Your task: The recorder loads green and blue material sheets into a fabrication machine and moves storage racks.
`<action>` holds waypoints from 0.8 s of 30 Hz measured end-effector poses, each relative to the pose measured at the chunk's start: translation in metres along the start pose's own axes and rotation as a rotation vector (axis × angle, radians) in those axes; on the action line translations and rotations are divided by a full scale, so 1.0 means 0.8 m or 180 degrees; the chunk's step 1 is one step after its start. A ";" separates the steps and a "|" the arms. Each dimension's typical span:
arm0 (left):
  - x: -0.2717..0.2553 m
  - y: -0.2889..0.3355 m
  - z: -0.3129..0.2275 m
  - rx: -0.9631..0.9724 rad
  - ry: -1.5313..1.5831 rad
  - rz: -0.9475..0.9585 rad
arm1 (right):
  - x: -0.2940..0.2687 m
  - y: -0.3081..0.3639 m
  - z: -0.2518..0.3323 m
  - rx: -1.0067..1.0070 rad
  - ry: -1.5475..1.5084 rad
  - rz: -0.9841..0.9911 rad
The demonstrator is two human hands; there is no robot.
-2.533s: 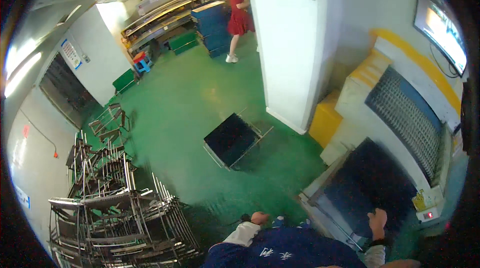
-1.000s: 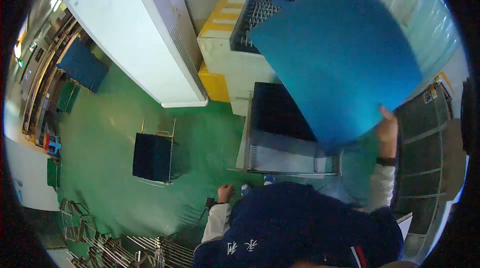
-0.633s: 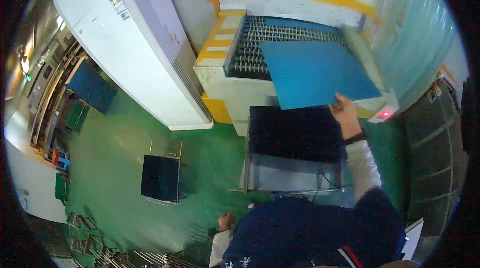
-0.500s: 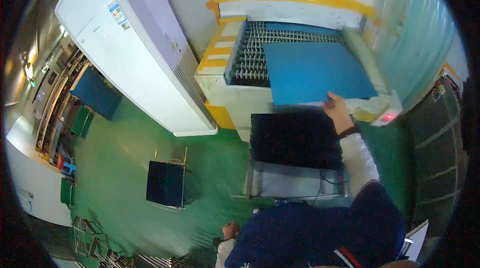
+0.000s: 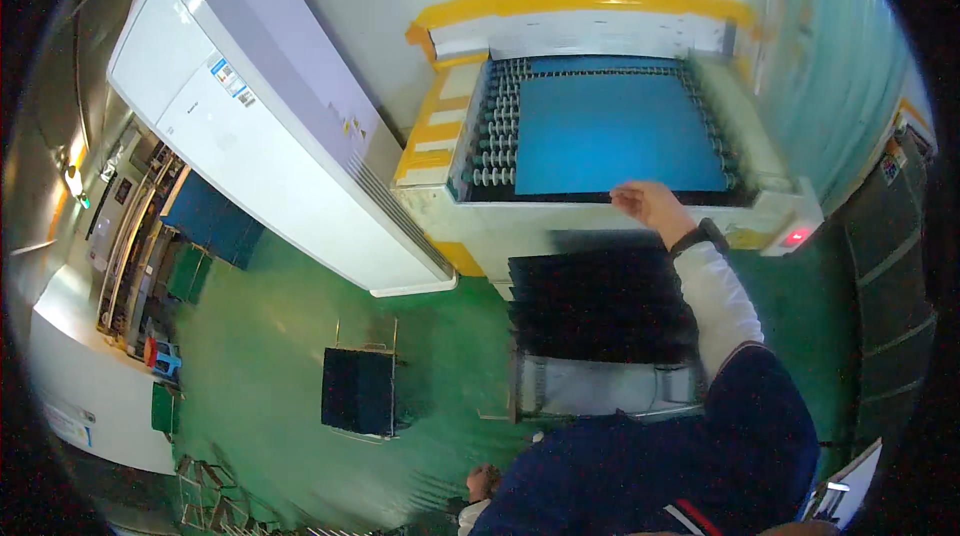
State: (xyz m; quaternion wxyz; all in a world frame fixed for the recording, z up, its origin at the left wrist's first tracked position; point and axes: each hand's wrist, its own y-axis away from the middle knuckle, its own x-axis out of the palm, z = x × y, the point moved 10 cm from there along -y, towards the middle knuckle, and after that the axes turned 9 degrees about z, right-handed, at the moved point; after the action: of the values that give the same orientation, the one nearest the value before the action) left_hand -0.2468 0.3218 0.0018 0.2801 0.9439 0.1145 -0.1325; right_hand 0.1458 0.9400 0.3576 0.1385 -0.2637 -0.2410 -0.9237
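A flat blue sheet (image 5: 620,136) lies on the roller bed (image 5: 492,151) of a pale machine. My right hand (image 5: 652,206) is at the sheet's near edge, its fingers loosely bent and nothing gripped in them. Below that hand, a stack of dark sheets (image 5: 600,311) rests in tilted, overlapping layers on a metal rack (image 5: 590,386). My left hand (image 5: 482,482) hangs low beside my body, away from the machine; its fingers are too small and dim to make out.
A tall white air conditioner (image 5: 270,126) stands left of the machine. On the green floor is a small cart (image 5: 358,391) with dark sheets. Dark panels (image 5: 885,286) line the right side, near a hanging translucent curtain (image 5: 830,86).
The blue sheet, raised at its near edge and held by my right hand before, now lies flat on the rollers. My right hand has let go and moved slightly left.
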 end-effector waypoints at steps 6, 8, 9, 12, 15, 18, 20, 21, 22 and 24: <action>-0.001 -0.006 0.030 -0.1090 0.0480 -0.0054 | 0.020 -0.020 0.057 -0.0793 0.0936 -0.0141; -0.009 -0.003 -0.019 -0.0935 0.0019 0.0015 | 0.018 -0.024 0.092 -0.1377 0.4052 -0.0938; -0.009 -0.003 -0.036 -0.0839 -0.0232 0.0063 | 0.021 -0.017 0.091 -0.1395 0.4032 -0.0957; -0.004 0.000 -0.070 -0.0538 -0.1431 0.0292 | 0.066 0.033 0.086 -0.2218 0.5689 -0.1739; 0.010 0.010 -0.065 -0.0268 -0.3011 0.0627 | 0.072 0.022 0.067 -0.2050 0.5567 -0.1444; 0.010 -0.003 -0.056 -0.0086 -0.1971 0.0499 | 0.060 0.032 0.081 -0.2313 0.5614 -0.1648; 0.009 -0.015 -0.029 -0.0212 -0.1398 0.0389 | 0.050 0.031 0.088 -0.1969 0.5624 -0.1688; 0.007 -0.024 -0.002 -0.0526 -0.1590 0.0367 | 0.053 0.032 0.092 -0.1997 0.5613 -0.1693; 0.003 -0.028 0.038 -0.0938 -0.1898 0.0358 | 0.061 0.028 0.090 -0.2040 0.5600 -0.1658; -0.016 -0.013 0.134 -0.1943 -0.2489 0.0527 | 0.097 0.012 0.073 -0.2171 0.5543 -0.1460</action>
State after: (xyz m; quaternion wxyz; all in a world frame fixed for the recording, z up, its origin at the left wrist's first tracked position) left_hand -0.2819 0.2688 -0.0861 0.5749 0.7045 -0.0408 -0.4141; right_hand 0.1103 0.9525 0.4476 0.0008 0.5419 0.1821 -0.8205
